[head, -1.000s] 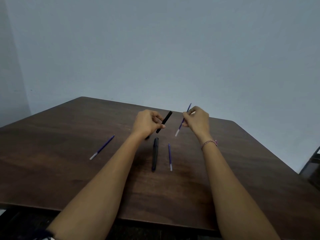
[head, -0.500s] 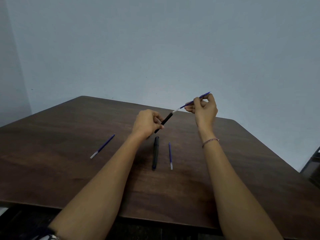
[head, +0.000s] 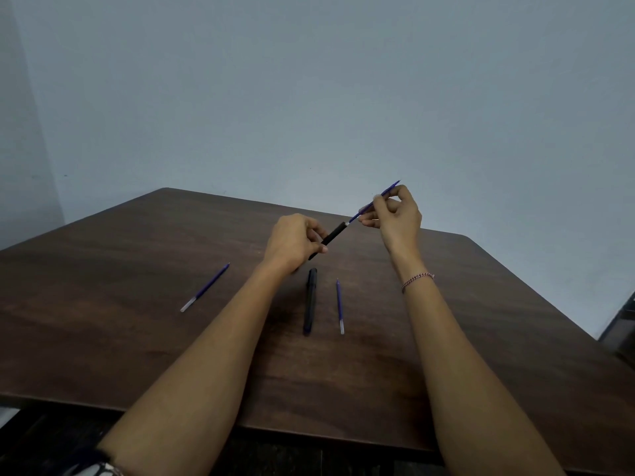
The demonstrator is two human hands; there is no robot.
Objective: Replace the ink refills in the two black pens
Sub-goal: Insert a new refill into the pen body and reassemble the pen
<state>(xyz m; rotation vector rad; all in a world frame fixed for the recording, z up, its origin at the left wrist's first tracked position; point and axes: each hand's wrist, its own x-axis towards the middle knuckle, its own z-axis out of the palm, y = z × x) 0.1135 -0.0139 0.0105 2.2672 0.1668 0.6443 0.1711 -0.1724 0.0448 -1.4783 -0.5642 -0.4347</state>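
Note:
My left hand (head: pixel 292 243) grips a black pen barrel (head: pixel 332 234), tilted up to the right above the table. My right hand (head: pixel 395 218) pinches a blue ink refill (head: pixel 376 199) whose white end meets the barrel's open end. A second black pen (head: pixel 310 300) lies on the dark wooden table (head: pixel 137 331) just below my left hand. A blue refill (head: pixel 340 305) lies beside it on the right. Another blue refill (head: pixel 205 286) lies farther left.
The table's near edge runs across the bottom of the view, its far right corner is rounded. A plain blue-grey wall stands behind. A dark object (head: pixel 622 324) shows at the right edge, past the table.
My right hand has turned the refill from pointing down to lining up with the barrel, and its white end has gone to the barrel's opening. My left hand has barely moved.

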